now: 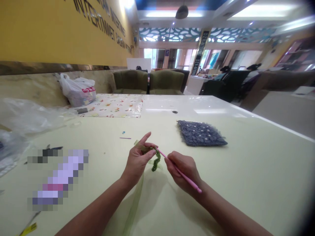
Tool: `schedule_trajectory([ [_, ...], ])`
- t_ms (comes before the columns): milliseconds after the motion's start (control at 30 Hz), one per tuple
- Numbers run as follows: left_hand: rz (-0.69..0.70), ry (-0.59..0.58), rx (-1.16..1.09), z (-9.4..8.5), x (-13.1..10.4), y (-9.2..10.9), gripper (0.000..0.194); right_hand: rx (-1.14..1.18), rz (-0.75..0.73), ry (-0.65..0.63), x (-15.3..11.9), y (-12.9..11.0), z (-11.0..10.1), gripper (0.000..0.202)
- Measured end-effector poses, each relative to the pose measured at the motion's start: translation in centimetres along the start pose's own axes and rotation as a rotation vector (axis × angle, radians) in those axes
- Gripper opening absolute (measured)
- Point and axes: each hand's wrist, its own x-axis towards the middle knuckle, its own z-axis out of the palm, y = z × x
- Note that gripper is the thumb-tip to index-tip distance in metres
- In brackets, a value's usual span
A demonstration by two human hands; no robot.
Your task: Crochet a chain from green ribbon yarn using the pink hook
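Note:
My left hand (138, 160) pinches a short dark green crocheted strip (156, 161), its index finger raised. A sheer green ribbon (135, 206) passes over this hand and trails down toward the near table edge. My right hand (183, 168) is closed around a pink crochet hook (188, 181), whose tip meets the top of the green strip by my left fingertips. Beyond my right hand, a dark grey-blue crocheted piece with white beads (201, 133) lies flat on the table.
A blurred-out purple object (65, 172) and dark scissors-like tool (50, 152) lie at left, near clear plastic bags (29, 114). A purple needle (125, 138) and small blue ring (123, 132) lie ahead. Farther back are a white carrier bag (78, 90), patterned sheet (118, 105) and armchairs (166, 82).

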Motion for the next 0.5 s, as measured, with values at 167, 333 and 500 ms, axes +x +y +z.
schedule_trajectory([
  [167, 0.001, 0.003, 0.06, 0.14, -0.08, 0.26, 0.062, -0.034, -0.036, -0.021, 0.03, 0.11, -0.05, 0.027],
  [333, 0.003, -0.013, 0.079, 0.09, -0.15, 0.33, 0.063, 0.093, 0.051, -0.044, 0.02, 0.2, -0.14, 0.029],
  [500, -0.034, -0.076, 0.04, 0.29, -0.37, 0.17, 0.066, 0.29, 0.197, -0.029, 0.1, 0.11, 0.34, 0.027],
])
